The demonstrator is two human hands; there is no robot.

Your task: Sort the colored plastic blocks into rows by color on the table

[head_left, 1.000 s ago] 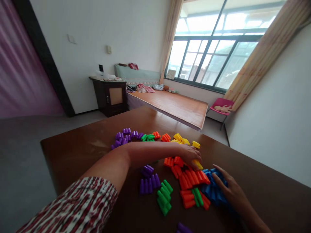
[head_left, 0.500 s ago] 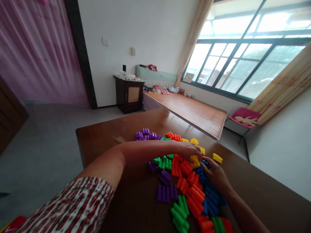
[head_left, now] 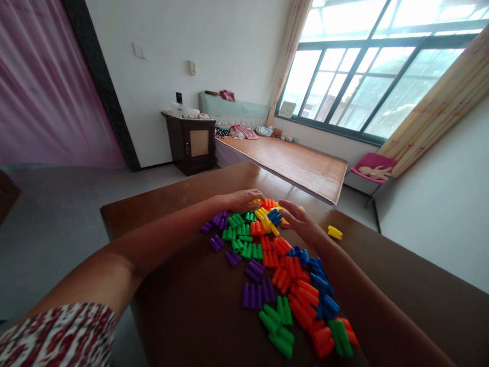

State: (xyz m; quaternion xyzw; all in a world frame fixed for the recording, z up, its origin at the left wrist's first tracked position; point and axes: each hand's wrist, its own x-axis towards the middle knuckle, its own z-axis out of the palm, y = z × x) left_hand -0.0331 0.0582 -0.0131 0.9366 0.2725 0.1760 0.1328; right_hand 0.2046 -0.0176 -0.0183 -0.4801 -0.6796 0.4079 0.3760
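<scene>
Yellow pieces [head_left: 263, 218] lie toward the desk's [head_left: 171, 204] 12 o'clock, between the hands, a blue piece [head_left: 274, 216] among them. The left hand [head_left: 244, 200] reaches low to their 10 o'clock; whether its fingers grip anything, I cannot tell. The right hand [head_left: 301, 221], at their 3 o'clock, points toward 10, fingers loosely parted.

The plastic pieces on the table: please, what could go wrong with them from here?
The lone yellow piece lies towards the far edge of the table; a push might send it off. The right forearm runs close to the blue pieces and could drag some. Between the left hand and right hand, blue lies among yellow pieces, so colours may mix further.
</scene>
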